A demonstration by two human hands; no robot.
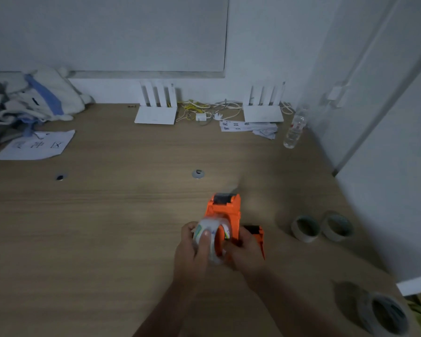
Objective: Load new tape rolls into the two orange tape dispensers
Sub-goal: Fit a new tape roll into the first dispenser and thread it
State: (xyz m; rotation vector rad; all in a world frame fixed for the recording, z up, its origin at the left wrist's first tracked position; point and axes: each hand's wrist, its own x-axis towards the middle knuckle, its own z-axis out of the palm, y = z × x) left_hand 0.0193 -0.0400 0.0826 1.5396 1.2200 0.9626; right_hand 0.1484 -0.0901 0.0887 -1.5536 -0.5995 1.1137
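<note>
An orange tape dispenser [225,210] is held upright over the wooden desk, its black roller end pointing away from me. My left hand [192,249] grips a clear tape roll [210,235] pressed against the dispenser's orange hub. My right hand [247,249] holds the dispenser's body from the right. A second orange dispenser [257,234] lies on the desk just behind my right hand, partly hidden by it. Two used tape cores [305,228] [337,226] stand side by side to the right. Another tape roll [383,314] sits at the near right edge, blurred.
Two white routers [156,113] [264,111] with a tangle of cables [204,110] stand along the back wall. A clear water bottle [295,128] stands at the back right. Papers [37,144] and a pile of fabric [29,98] lie at the back left. Two cable grommets [198,174] [60,177] sit mid-desk.
</note>
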